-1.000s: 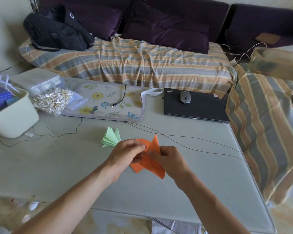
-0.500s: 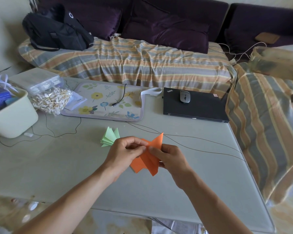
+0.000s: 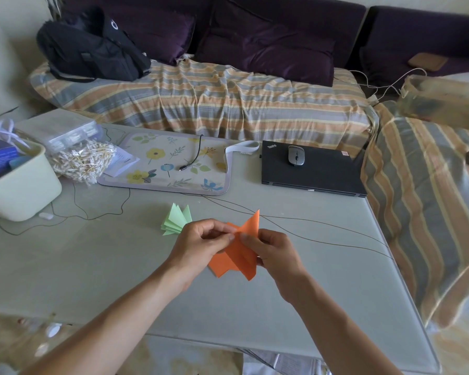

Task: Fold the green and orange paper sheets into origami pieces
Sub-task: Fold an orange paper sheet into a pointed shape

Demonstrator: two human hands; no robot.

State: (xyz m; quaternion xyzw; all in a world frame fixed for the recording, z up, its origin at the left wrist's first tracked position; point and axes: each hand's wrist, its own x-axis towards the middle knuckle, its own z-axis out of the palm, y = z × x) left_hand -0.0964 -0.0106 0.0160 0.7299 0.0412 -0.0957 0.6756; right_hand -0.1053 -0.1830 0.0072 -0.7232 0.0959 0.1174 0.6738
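Head view: the left hand (image 3: 201,243) and right hand (image 3: 272,253) meet above the pale green table (image 3: 79,266), both pinching the folded orange paper (image 3: 237,257) near its top edge, thumbs and fingertips curled onto it. One pointed flap rises just beyond the right hand; the lower flaps hang below both hands and seem to clear the table, though that is hard to judge. Just beyond the left hand, the fan-like folded green paper (image 3: 176,219) lies on the table. Farther beyond the right hand, a grey mouse (image 3: 295,155) sits on a closed black laptop (image 3: 313,171).
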